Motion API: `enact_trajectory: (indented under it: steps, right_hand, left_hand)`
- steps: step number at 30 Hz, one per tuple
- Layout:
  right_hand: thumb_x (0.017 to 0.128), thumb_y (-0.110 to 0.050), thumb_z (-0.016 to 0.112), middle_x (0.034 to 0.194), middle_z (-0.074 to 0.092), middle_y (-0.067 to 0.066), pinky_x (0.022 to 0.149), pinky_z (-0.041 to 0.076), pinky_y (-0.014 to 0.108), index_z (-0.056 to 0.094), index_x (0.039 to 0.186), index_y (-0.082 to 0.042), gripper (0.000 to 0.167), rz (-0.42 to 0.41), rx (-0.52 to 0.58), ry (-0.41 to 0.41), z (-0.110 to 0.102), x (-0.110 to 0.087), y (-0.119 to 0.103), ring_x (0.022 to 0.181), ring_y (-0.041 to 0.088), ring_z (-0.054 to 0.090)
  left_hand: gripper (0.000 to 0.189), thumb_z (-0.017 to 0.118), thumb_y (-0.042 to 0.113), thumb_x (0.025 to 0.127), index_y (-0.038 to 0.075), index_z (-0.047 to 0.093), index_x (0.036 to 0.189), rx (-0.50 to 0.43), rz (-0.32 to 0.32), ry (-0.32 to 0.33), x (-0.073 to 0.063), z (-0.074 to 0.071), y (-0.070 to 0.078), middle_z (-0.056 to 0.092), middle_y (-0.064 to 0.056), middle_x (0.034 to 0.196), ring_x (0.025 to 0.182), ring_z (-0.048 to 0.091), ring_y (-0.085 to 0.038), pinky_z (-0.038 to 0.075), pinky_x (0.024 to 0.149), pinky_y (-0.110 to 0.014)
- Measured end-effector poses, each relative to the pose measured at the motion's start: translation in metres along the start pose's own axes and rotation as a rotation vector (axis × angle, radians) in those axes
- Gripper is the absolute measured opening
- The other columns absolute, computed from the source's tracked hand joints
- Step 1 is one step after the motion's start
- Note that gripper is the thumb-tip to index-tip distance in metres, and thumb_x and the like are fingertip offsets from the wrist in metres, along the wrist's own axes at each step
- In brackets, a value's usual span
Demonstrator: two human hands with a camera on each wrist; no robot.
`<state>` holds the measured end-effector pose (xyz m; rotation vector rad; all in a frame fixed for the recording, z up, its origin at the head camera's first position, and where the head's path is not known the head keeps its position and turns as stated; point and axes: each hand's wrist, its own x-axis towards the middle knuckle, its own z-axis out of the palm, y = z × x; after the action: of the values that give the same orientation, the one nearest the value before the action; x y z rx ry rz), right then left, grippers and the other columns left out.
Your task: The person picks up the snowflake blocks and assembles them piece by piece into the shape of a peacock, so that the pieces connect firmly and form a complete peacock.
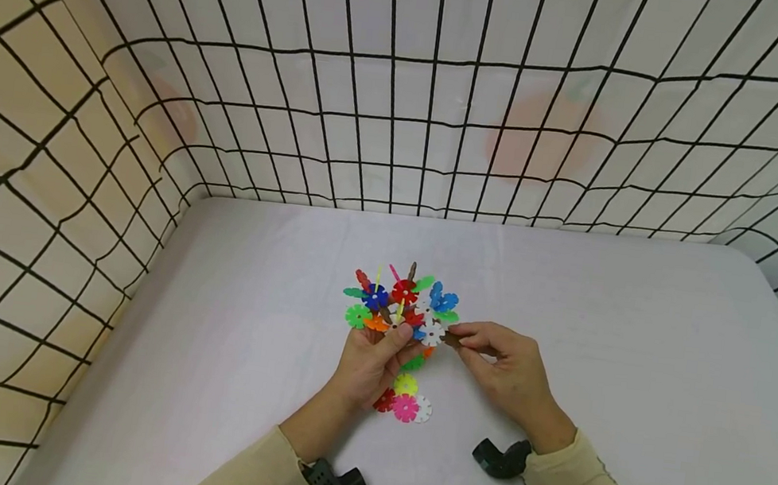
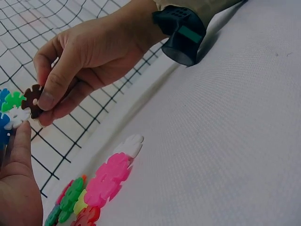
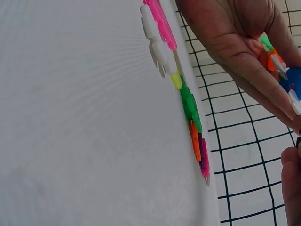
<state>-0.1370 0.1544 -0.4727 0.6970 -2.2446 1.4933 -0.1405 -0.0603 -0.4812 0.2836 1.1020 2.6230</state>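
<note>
My left hand (image 1: pixel 368 364) holds a colourful cluster of joined, notched snowflake discs (image 1: pixel 405 292), its thumb lying across the front. Blue, red, green, white and orange discs stick out of it at several angles. Between thumb and fingers, my right hand (image 1: pixel 507 368) pinches a brown snowflake disc (image 2: pixel 33 100) at the cluster's right side. In the left wrist view that disc meets a white disc (image 2: pixel 18 116); whether the two are locked together I cannot tell. The right wrist view shows only the right hand's fingertips (image 3: pixel 291 188), near the left hand's fingers.
Loose discs lie on the white table (image 1: pixel 206 334) below the hands, among them a pink disc (image 1: pixel 405 408), a yellow disc (image 1: pixel 405 384) and a white disc (image 1: pixel 423 410). Black netting (image 1: pixel 427 123) rises behind the table and along its sides.
</note>
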Motion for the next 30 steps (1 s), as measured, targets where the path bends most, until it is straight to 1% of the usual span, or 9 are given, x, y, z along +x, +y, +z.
enact_trajectory:
  steps: [9, 11, 14, 17, 19, 21, 23, 25, 30]
  right_hand:
    - [0.076, 0.021, 0.077, 0.099, 0.078, 0.016, 0.080, 0.058, 0.014, 0.074, 0.086, 0.002, 0.022, 0.006, 0.036, 0.018, 0.006, -0.001, 0.000, 0.097, -0.001, 0.071]
    - [0.078, 0.018, 0.077, 0.102, 0.078, 0.015, 0.081, 0.058, 0.014, 0.074, 0.089, 0.000, 0.021, 0.058, 0.017, 0.009, 0.007, -0.001, -0.001, 0.097, 0.001, 0.072]
    - [0.085, 0.009, 0.076, 0.112, 0.076, 0.014, 0.085, 0.059, 0.019, 0.071, 0.105, -0.003, 0.025, 0.196, 0.007, -0.040, 0.010, -0.001, -0.003, 0.102, 0.012, 0.074]
    - [0.091, -0.003, 0.075, 0.125, 0.072, 0.011, 0.094, 0.059, 0.032, 0.064, 0.123, -0.009, 0.034, 0.336, -0.043, -0.127, 0.015, -0.003, -0.004, 0.111, 0.023, 0.073]
    - [0.093, -0.011, 0.074, 0.132, 0.068, 0.007, 0.104, 0.055, 0.042, 0.063, 0.128, -0.013, 0.037, 0.372, -0.113, -0.219, 0.019, -0.004, -0.004, 0.124, 0.026, 0.066]
    - [0.094, -0.017, 0.073, 0.140, 0.065, 0.003, 0.112, 0.047, 0.051, 0.065, 0.129, -0.016, 0.036, 0.339, -0.207, -0.331, 0.022, -0.007, -0.003, 0.139, 0.028, 0.054]
    - [0.096, -0.019, 0.072, 0.145, 0.062, 0.000, 0.116, 0.042, 0.057, 0.067, 0.131, -0.018, 0.035, 0.252, -0.291, -0.434, 0.025, -0.009, -0.003, 0.148, 0.030, 0.041]
    - [0.096, -0.019, 0.072, 0.144, 0.063, -0.003, 0.117, 0.040, 0.058, 0.069, 0.131, -0.020, 0.035, 0.146, -0.349, -0.485, 0.027, -0.010, -0.002, 0.152, 0.032, 0.035]
    - [0.092, -0.018, 0.076, 0.124, 0.074, -0.005, 0.110, 0.049, 0.052, 0.077, 0.117, -0.021, 0.025, -0.022, -0.412, -0.418, 0.029, -0.010, -0.001, 0.139, 0.030, 0.053]
  left_hand:
    - [0.057, 0.067, 0.017, 0.098, 0.007, 0.046, 0.150, 0.019, -0.011, 0.011, 0.001, 0.001, 0.000, 0.072, 0.000, 0.126, 0.115, 0.072, -0.016, 0.057, 0.095, -0.032]
    - [0.056, 0.066, 0.016, 0.099, 0.006, 0.045, 0.150, 0.021, -0.010, 0.026, 0.001, 0.000, 0.000, 0.073, 0.000, 0.125, 0.113, 0.073, -0.016, 0.058, 0.094, -0.032]
    - [0.054, 0.062, 0.014, 0.102, 0.006, 0.043, 0.152, 0.020, 0.002, 0.056, 0.001, 0.000, 0.001, 0.072, 0.000, 0.128, 0.114, 0.072, -0.017, 0.058, 0.093, -0.031]
    - [0.052, 0.057, 0.014, 0.104, 0.010, 0.041, 0.153, 0.000, 0.040, 0.106, 0.003, -0.001, 0.002, 0.070, 0.000, 0.131, 0.116, 0.072, -0.018, 0.059, 0.091, -0.030]
    - [0.050, 0.055, 0.014, 0.105, 0.012, 0.041, 0.153, -0.018, 0.072, 0.141, 0.004, -0.001, 0.003, 0.071, -0.001, 0.130, 0.116, 0.072, -0.018, 0.059, 0.091, -0.030]
    - [0.047, 0.053, 0.013, 0.106, 0.012, 0.041, 0.152, -0.037, 0.096, 0.163, 0.004, -0.002, 0.004, 0.071, -0.002, 0.129, 0.115, 0.072, -0.017, 0.059, 0.091, -0.030]
    - [0.046, 0.053, 0.013, 0.106, 0.010, 0.041, 0.151, -0.045, 0.101, 0.170, 0.005, -0.002, 0.004, 0.072, -0.002, 0.126, 0.112, 0.073, -0.016, 0.059, 0.091, -0.030]
    - [0.048, 0.054, 0.013, 0.106, 0.009, 0.041, 0.151, -0.037, 0.097, 0.164, 0.004, -0.002, 0.004, 0.072, -0.002, 0.126, 0.111, 0.073, -0.015, 0.058, 0.092, -0.030]
    - [0.052, 0.060, 0.013, 0.103, 0.011, 0.042, 0.151, -0.011, 0.084, 0.147, 0.003, -0.001, 0.003, 0.071, -0.001, 0.127, 0.110, 0.073, -0.015, 0.059, 0.092, -0.030]
